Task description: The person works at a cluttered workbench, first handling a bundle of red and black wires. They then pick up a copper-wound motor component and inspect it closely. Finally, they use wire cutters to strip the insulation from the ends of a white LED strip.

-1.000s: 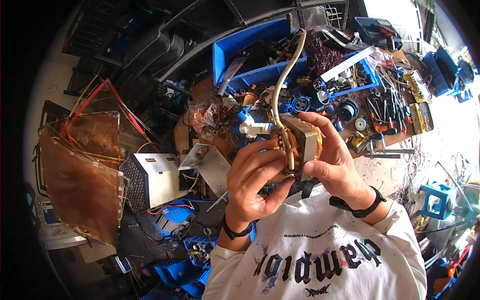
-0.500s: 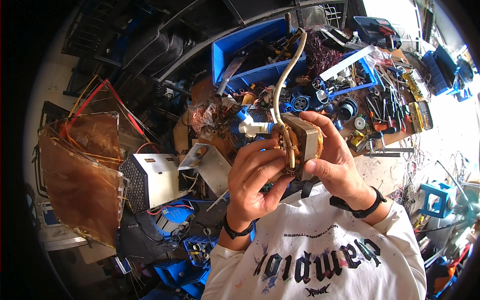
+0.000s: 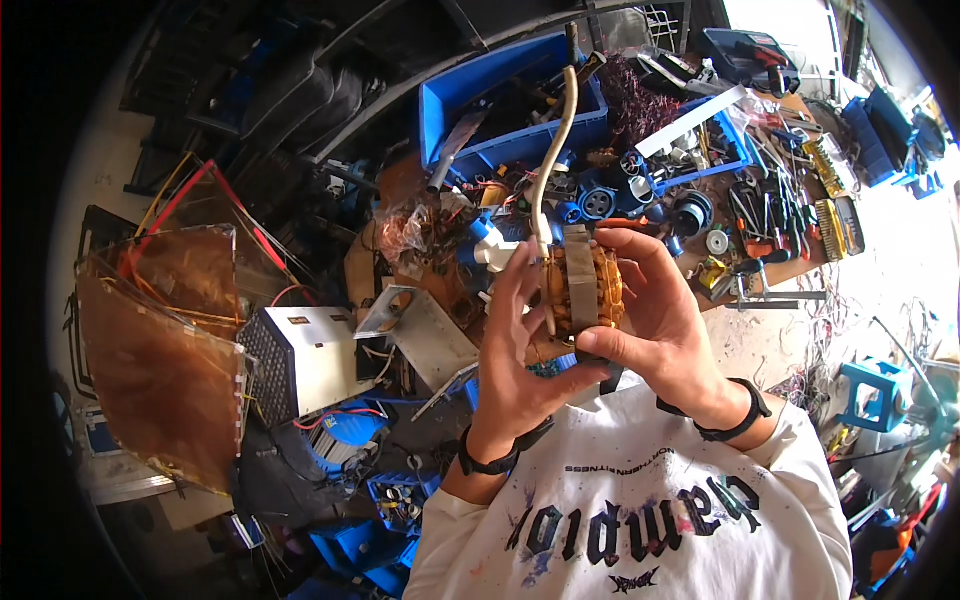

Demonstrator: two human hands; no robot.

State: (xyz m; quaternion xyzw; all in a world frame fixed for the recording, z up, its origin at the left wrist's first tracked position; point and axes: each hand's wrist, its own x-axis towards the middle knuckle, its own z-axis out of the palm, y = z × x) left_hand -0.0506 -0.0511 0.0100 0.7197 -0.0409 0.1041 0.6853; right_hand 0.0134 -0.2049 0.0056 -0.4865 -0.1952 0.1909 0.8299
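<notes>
Between my hands is a motor stator (image 3: pixel 578 285) with a grey laminated core and orange-brown copper windings on both sides. A cream cable (image 3: pixel 557 150) rises from its left side and curves away over the bench. My right hand (image 3: pixel 665 335) grips the stator from the right, thumb on the near end of the core and fingers round the far end. My left hand (image 3: pixel 512 350) is closed against its left side beside the cable, with the thumb below; its fingertips are partly blurred. Behind the stator is a white and blue plastic fitting (image 3: pixel 490 250).
A large blue crate (image 3: pixel 440 120) of tools stands at the back, a smaller blue tray (image 3: pixel 735 150) right of it. Pliers and screwdrivers (image 3: pixel 770 215) lie on the right. A white metal box (image 3: pixel 315 350) and a brown translucent sheet (image 3: pixel 160 360) are at left.
The stator has turned so its grey core stands upright and more winding shows on the right. It has shifted slightly left. My left fingers have straightened along its side.
</notes>
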